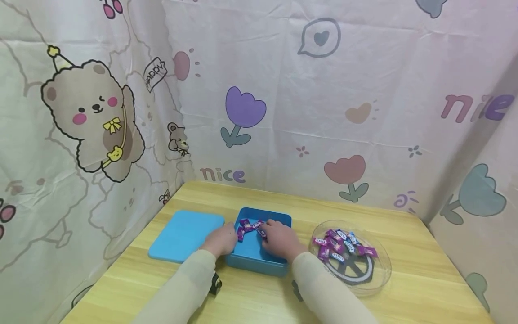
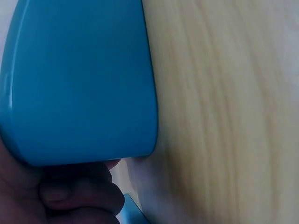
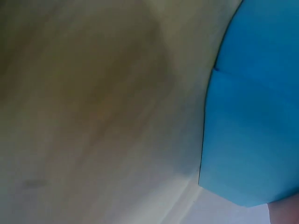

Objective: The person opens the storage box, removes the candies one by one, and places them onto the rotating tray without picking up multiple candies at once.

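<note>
Candies (image 1: 245,223) lay toward the far-left corner inside the blue box (image 1: 256,265), near the worktop's (image 1: 251,308) far edge. Left hand (image 1: 223,238): fingers curled on its left wall. Right hand (image 1: 280,240): fingertips hidden, couldn't tell if pinching. Risk: right knuckles snagging the rim, skewing the box if left grip slackened.

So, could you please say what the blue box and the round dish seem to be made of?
Blue box: probably plastic, perhaps painted metal; smooth and slightly shiny, with a highlight along one edge. Round dish: clear, likely plastic, possibly glass; the tabletop shows through.
</note>
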The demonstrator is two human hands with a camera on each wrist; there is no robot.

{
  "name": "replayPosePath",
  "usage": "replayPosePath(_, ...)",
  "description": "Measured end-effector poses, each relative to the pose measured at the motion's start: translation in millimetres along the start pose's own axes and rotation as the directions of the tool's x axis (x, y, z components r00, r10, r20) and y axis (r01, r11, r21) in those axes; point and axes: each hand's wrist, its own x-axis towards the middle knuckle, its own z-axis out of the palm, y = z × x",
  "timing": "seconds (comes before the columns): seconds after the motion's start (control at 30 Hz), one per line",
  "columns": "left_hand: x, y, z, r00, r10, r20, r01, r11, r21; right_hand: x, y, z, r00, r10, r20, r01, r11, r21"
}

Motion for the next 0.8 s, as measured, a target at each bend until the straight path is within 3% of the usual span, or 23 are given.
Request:
replayPosePath(0.33,-1.1,1.2,-2.1,1.0,-0.003,0.002,0.003,1.0,0.007,3.3,0.5,5.2,1.0,0.008,0.014,-0.007,0.997,-0.076)
replayPosePath(0.8,1.4,-0.5,0.5,1.0,-0.013,0.001,0.013,1.0,0.003,3.1,0.9,5.8,1.0,0.003,-0.006,-0.003,1.0,-0.012)
